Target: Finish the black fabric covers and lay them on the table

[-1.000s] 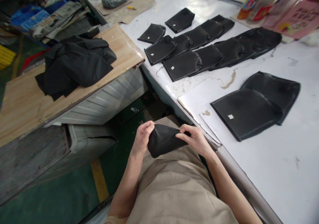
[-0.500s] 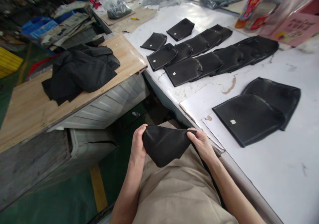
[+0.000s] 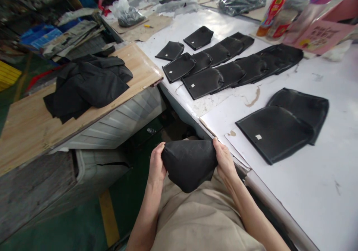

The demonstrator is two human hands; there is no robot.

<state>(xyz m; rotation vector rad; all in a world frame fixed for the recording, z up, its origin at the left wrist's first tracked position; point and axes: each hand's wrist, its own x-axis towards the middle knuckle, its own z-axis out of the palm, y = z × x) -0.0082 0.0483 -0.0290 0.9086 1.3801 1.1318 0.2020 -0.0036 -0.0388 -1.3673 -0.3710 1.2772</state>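
Note:
A black leather-like piece (image 3: 190, 164) is stretched between my two hands, above my lap. My left hand (image 3: 157, 163) pinches its upper left corner, and my right hand (image 3: 224, 158) grips the upper right corner. The top edge runs nearly straight between them, while the lower part hangs in a rounded point. To the right, on the white table, two flat black sewn pieces (image 3: 275, 130) lie overlapped; a small pale square marks the nearer one. Farther back, a row of overlapping black pieces (image 3: 205, 81) stretches away, with several more beside it.
On the left, a wooden board (image 3: 145, 63) bears a loose pile of black material (image 3: 92, 81). The white table (image 3: 313, 191) has its edge close to my right forearm. A bottle (image 3: 272, 10), a jar and a pink box (image 3: 321, 37) stand at the back right.
The black piece has been turned and spread, so its surface looks smoother and fuller. Both hands keep hold of its corners; the right grip has shifted. The view has moved slightly.

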